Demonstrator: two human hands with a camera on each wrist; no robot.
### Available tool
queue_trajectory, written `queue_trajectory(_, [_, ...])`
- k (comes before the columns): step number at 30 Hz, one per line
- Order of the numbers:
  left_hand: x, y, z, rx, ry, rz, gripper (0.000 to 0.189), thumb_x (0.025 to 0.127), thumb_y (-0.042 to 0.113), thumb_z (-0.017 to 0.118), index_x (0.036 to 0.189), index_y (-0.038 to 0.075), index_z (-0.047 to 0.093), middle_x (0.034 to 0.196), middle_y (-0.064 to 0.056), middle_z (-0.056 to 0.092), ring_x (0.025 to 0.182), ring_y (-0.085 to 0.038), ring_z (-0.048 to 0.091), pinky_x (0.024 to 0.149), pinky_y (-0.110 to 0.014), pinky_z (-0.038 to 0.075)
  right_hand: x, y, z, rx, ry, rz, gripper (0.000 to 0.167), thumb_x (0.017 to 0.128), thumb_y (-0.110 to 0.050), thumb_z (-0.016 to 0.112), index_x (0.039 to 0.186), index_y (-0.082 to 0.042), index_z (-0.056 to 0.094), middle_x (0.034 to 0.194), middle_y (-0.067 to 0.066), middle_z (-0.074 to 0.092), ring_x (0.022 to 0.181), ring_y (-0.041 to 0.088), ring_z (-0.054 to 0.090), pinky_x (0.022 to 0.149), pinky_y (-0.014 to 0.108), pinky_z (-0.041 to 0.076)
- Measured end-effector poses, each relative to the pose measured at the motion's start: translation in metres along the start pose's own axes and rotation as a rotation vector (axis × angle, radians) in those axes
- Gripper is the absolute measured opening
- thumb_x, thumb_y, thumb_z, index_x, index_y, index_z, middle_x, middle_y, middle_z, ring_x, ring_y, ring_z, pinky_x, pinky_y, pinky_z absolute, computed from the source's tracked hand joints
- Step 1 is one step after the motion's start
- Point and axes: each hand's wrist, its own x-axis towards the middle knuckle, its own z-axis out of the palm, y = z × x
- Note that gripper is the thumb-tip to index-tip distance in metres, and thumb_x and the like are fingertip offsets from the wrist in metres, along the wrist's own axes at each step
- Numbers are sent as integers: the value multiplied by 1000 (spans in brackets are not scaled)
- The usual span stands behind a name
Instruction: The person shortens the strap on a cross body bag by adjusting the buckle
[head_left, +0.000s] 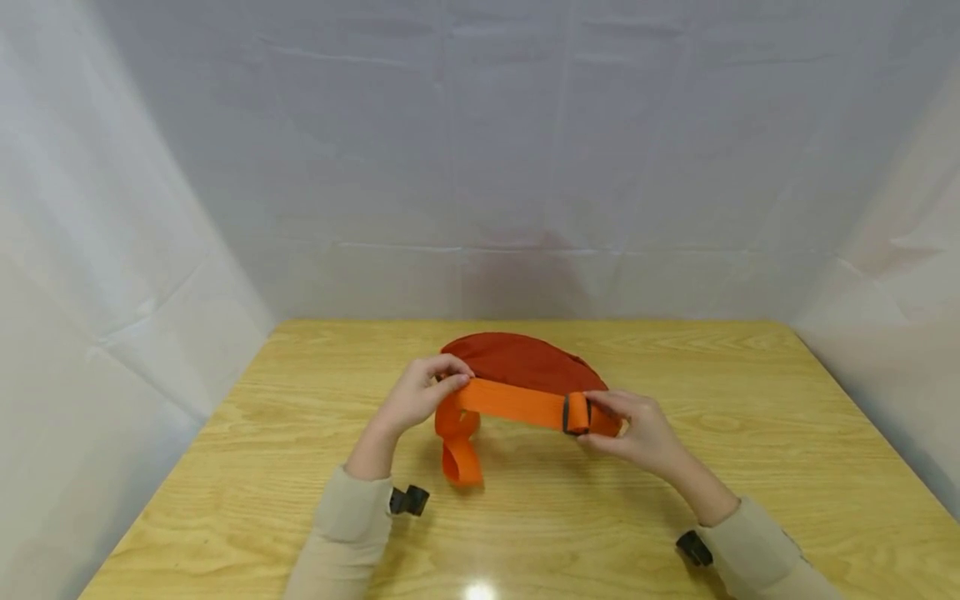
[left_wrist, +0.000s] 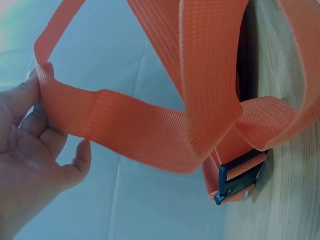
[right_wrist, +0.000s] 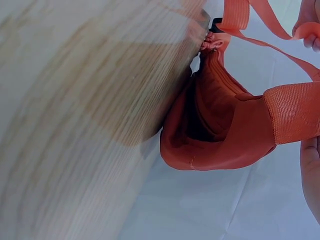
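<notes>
A red waist bag [head_left: 517, 358] stands on the table behind the hands, its broad orange strap [head_left: 517, 402] stretched across in front. My left hand [head_left: 420, 392] pinches the strap at its left end, thumb and fingertips at the upper edge. From there a loose loop of strap [head_left: 459, 462] hangs down. My right hand [head_left: 637, 429] grips the strap at a black slider [head_left: 576, 414], where the webbing folds over. Another black buckle [left_wrist: 240, 177] shows low on the strap in the left wrist view. The right wrist view shows the bag's side [right_wrist: 220, 155] with a dark, gaping fold.
The wooden table [head_left: 225, 500] reaches back to a pale hanging sheet [head_left: 525, 167], with more sheeting at both sides. Black clip-like pieces [head_left: 408, 500] sit by the beige sleeves [head_left: 352, 517] at each wrist.
</notes>
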Motion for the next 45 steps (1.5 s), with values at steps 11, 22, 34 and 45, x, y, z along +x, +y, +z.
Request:
queue_trajectory(11, [4, -38, -1, -46, 37, 1, 14, 89, 6, 52, 93, -1, 63, 89, -9, 61, 81, -20, 54, 74, -37, 44, 0, -1, 0, 6, 3, -11, 51, 57, -6, 81, 102, 6, 62, 91, 14, 63, 70, 11, 56, 53, 23, 46])
queue_trajectory(22, [2, -44, -5, -39, 142, 7, 12, 87, 4, 54, 90, -1, 64, 87, -9, 62, 86, -23, 55, 81, -43, 42, 0, -3, 1, 21, 2, -11, 49, 57, -8, 81, 100, 5, 62, 89, 12, 64, 68, 9, 53, 53, 22, 45])
queue_trajectory(34, [2, -46, -7, -55, 176, 14, 12, 87, 3, 54, 89, -3, 64, 88, -12, 62, 92, -27, 55, 88, -45, 38, 0, -2, 1, 18, 6, -19, 48, 55, -6, 82, 99, 4, 63, 87, 11, 64, 67, 8, 52, 52, 21, 45])
queue_trajectory(45, [2, -53, -15, -86, 253, -6, 11, 86, 1, 54, 87, -5, 64, 84, -13, 60, 84, -22, 54, 80, -36, 43, -1, 1, 2, 29, 9, -73, 44, 60, -13, 82, 97, 2, 64, 85, 7, 63, 66, 9, 53, 55, 18, 43])
